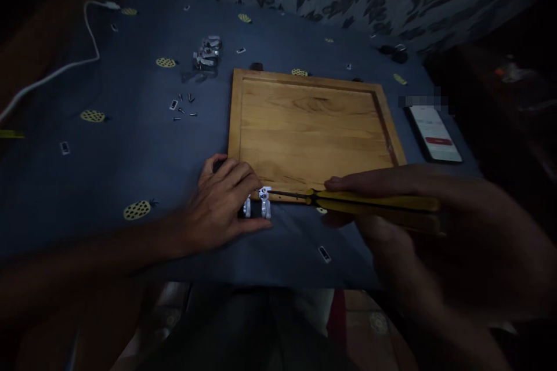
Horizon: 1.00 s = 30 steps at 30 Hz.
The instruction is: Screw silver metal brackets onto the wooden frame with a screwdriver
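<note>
A small metal hinge, bright and shiny with rounded knuckles, sits at the near left corner of a wooden panel. The panel is a flat rectangle of pale, grained timber with a raised frame round its edge. It lies on a dark blue cloth printed with yellow dotted ovals.

The left hand rests palm down just left of the hinge. Its fingers are curled closely together over the panel's corner, and the thumb lies along the near side, pinning the hinge in place. The right hand is wrapped around the long yellow handle of a screwdriver, with the forefinger stretched along the top. The thin dark shaft runs left, and its tip meets the hinge.

Farther left on the cloth lie a few small dark screws, and beyond them is a heap of hinges. A white cable curves across the far left. A phone with a lit screen lies just right of the panel.
</note>
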Each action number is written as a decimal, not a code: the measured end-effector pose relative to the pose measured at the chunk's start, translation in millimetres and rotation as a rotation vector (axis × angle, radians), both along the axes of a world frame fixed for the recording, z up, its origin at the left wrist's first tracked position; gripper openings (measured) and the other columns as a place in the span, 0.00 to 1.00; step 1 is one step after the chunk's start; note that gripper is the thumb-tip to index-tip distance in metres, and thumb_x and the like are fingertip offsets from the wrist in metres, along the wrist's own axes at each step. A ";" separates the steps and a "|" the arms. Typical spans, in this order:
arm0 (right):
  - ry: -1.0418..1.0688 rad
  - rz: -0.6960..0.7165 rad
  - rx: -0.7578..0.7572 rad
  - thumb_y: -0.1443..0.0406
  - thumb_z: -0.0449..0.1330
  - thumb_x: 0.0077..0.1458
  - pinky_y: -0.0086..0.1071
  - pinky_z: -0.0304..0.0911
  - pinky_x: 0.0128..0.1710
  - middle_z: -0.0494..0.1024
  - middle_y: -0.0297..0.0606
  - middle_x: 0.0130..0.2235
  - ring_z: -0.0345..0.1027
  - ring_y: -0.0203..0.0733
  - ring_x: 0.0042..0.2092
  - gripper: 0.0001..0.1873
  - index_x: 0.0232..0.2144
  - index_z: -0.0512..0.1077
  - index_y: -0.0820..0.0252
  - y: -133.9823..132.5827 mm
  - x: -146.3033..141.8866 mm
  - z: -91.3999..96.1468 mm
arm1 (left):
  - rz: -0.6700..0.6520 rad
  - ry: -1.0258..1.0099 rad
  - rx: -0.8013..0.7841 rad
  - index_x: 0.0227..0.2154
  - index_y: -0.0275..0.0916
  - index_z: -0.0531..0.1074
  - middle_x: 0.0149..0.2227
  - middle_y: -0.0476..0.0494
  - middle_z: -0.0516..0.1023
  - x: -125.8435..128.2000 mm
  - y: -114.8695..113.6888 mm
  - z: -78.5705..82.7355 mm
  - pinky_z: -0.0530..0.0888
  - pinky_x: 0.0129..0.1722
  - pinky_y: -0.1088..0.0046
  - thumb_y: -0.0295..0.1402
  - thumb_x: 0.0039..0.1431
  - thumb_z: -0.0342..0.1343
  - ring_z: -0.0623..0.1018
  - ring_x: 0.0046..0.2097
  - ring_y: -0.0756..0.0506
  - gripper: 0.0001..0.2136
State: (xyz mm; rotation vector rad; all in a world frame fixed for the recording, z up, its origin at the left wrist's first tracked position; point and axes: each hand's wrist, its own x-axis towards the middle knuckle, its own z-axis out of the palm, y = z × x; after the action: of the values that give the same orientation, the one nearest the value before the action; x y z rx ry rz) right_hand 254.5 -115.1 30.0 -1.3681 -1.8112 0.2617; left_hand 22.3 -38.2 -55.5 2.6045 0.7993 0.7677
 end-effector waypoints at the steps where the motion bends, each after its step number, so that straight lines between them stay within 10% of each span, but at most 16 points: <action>1: -0.006 0.020 0.002 0.59 0.67 0.64 0.32 0.73 0.25 0.86 0.35 0.38 0.79 0.39 0.28 0.08 0.46 0.79 0.49 -1.5 -3.0 -2.4 | -0.001 -0.001 0.001 0.43 0.37 0.74 0.41 0.44 0.79 0.0 0.0 0.1 0.62 0.57 0.55 0.53 0.65 0.62 0.76 0.45 0.41 0.21; 30: 0.028 0.188 -0.044 0.68 0.65 0.64 0.32 0.75 0.34 0.82 0.34 0.36 0.78 0.40 0.35 0.05 0.41 0.76 0.53 11.4 -19.6 0.7 | 0.009 0.015 -0.049 0.42 0.38 0.74 0.42 0.42 0.80 1.3 -0.8 -0.2 0.63 0.58 0.53 0.55 0.67 0.58 0.76 0.46 0.39 0.22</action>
State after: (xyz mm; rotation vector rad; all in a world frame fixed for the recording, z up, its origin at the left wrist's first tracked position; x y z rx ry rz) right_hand 234.9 -103.7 30.7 -1.2180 -1.9224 0.4201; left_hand 23.6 -39.0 -55.7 2.5684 0.8242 0.7231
